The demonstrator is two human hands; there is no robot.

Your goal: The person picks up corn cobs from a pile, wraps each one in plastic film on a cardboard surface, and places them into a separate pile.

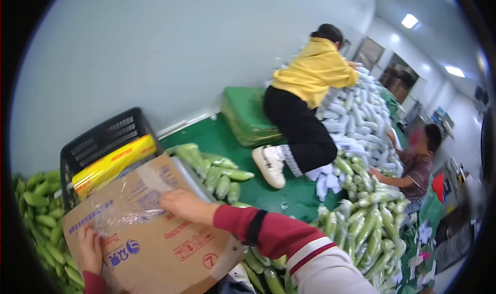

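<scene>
One cardboard box point(155, 247), printed in blue and red, lies nearest the camera, under both hands. The left hand point(91, 248) rests on it near one edge, fingers slightly bent and apart, not closed around anything. The right hand point(182, 205) has its fingers bent onto the clear tape point(121, 214) across the top; whether they pinch it, I cannot tell. One black band point(255, 228) circles the right sleeve point(274, 232).

Beyond the fingers are one black crate point(106, 133) and one yellow package point(114, 164) in it. Loose green vegetables point(44, 221), too many to count, lie left of the left fingers. Right of the right fingers are many wrapped green vegetables point(367, 227), one green stack point(245, 115), a large heap of white-wrapped pieces point(356, 115) and two people: one in yellow point(312, 71), one in a dark reddish top point(416, 172).
</scene>
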